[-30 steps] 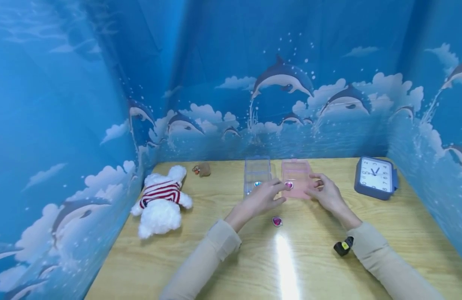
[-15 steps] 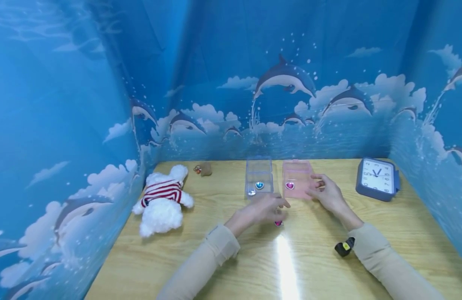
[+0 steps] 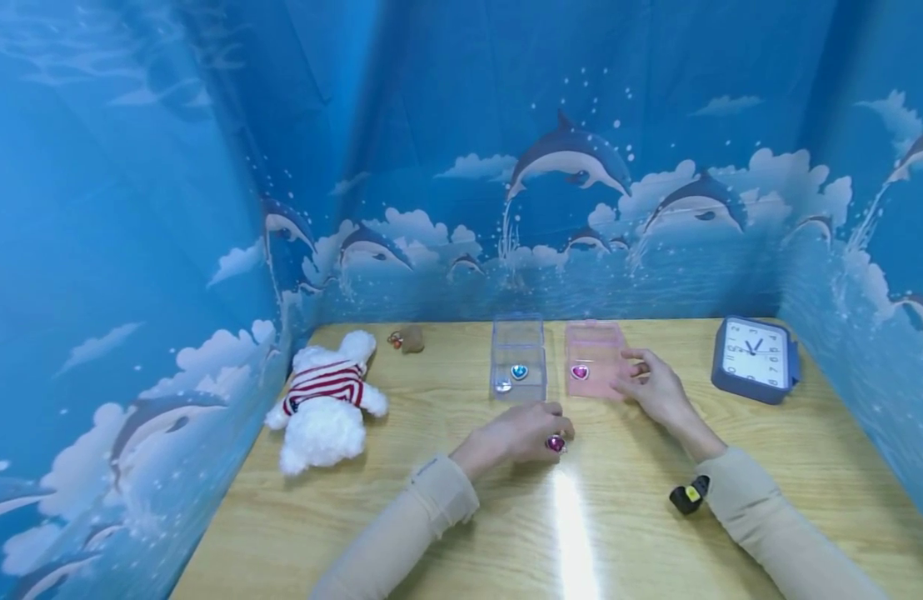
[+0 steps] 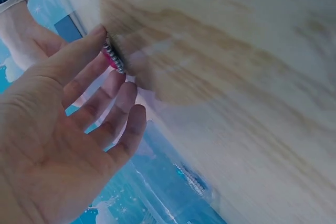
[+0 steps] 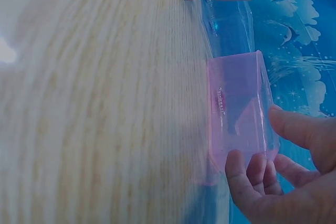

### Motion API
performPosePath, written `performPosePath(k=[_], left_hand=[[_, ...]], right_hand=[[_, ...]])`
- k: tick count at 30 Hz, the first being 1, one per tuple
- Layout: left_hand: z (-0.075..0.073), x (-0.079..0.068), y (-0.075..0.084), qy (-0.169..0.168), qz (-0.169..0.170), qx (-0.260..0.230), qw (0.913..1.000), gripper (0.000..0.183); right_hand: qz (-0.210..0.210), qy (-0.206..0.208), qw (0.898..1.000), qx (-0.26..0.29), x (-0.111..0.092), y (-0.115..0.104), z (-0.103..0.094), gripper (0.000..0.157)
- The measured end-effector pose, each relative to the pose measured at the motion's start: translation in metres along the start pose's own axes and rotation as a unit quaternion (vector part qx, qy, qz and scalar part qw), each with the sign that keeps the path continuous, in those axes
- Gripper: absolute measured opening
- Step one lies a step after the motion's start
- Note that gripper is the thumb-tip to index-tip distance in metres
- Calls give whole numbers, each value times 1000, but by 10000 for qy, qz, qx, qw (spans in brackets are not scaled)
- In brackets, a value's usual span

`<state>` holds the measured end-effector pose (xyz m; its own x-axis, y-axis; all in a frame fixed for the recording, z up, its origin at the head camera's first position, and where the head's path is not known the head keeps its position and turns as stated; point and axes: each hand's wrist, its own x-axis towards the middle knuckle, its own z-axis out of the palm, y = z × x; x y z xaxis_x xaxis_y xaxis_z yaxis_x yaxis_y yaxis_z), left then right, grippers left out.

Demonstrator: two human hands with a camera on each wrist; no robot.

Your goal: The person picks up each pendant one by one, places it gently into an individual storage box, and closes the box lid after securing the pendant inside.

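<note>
Pinching a gem [image 3: 556, 444] (left hand [image 3: 516, 433]), we grip a pink box [image 3: 600, 379] (right hand [image 3: 658, 393]) near the worktop [image 3: 506, 542]'s far edge.

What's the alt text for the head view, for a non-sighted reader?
A person's left hand pinches a pink heart gem at a wood-grain table; the right hand holds the edge of a pink box beside a blue box. White plush toy left, clock right, dolphin curtain behind.

On the clock [image 3: 754, 352], right of the right hand [image 3: 656, 389], sideways hour numerals read 3 at the far edge, with 2 and 4 flanking it. The yellow label [image 3: 693, 493] on that hand's wrist device [image 3: 682, 500] is too small to read.
</note>
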<state>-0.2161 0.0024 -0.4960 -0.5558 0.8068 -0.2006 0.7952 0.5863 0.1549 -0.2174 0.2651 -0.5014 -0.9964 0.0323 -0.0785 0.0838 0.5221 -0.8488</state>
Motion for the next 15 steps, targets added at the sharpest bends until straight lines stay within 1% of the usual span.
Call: performPosePath(k=[10,15], left_hand=[[6,2,2,73,227,475,9986,30],[5,3,4,186,274,537,9980,23]], right_hand=[[-26,-1,10000,75,-1,0,1,63],[-60,3,9999,87,-1,0,1,61]])
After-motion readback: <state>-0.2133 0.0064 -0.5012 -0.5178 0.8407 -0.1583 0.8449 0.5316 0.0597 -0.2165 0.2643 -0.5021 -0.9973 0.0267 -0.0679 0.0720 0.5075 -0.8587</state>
